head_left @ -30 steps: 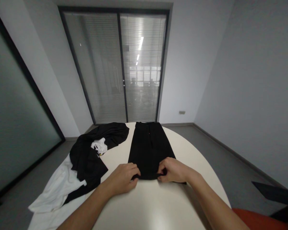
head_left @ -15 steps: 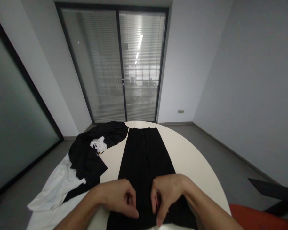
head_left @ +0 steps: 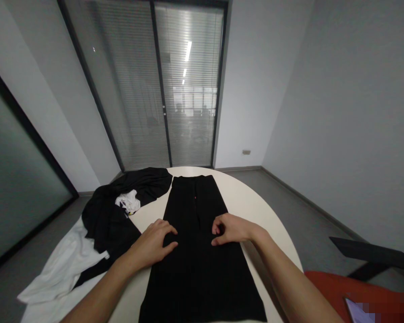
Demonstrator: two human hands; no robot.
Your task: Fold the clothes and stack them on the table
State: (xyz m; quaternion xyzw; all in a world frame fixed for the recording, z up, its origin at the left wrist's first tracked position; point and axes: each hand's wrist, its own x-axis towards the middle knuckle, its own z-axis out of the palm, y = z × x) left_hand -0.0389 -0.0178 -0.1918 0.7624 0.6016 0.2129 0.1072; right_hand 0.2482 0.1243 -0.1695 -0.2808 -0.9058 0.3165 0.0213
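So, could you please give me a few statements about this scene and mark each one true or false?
1. The long black garment lies spread out on the pale table. True.
2. The left hand is nearer the clothes pile than the right hand is. True.
3. The right hand holds the crumpled white cloth. False: the crumpled white cloth lies among the clothes pile, and the right hand is over the long black garment.
4. The red seat is at the left of the view. False: the red seat is at the lower right.
5. The clothes pile includes both black and white fabric. True.
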